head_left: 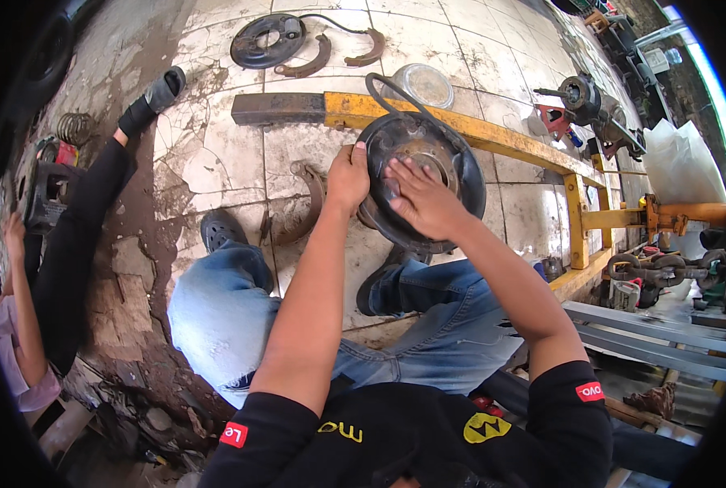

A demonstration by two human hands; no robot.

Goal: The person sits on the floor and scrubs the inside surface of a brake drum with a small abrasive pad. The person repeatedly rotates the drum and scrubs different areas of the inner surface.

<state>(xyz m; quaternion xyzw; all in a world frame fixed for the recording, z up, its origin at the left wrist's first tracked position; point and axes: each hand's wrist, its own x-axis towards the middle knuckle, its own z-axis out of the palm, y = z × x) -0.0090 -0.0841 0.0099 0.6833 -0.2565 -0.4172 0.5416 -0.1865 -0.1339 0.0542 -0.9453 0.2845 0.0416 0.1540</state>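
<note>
A round black brake backing plate [470, 175] is held tilted in front of me, its rusty centre facing up. My left hand [349, 177] is closed round its left rim, the thumb on the near face. Across the middle lies my right hand [429, 201], palm down with fingers stretched out, touching the plate's face. A thick black cable [389, 96] loops from the plate's far edge. On the tiles left of the plate rests a curved brake shoe [307, 213], partly hidden by my left forearm.
Beyond the plate, a yellow steel frame [493, 146] runs to the right. Farther off lie another backing plate [249, 50], two brake shoes [318, 61] and a round pale lid-like disc [424, 85]. At left sits another person [74, 232], one leg stretched out. A metal assembly [595, 106] stands right.
</note>
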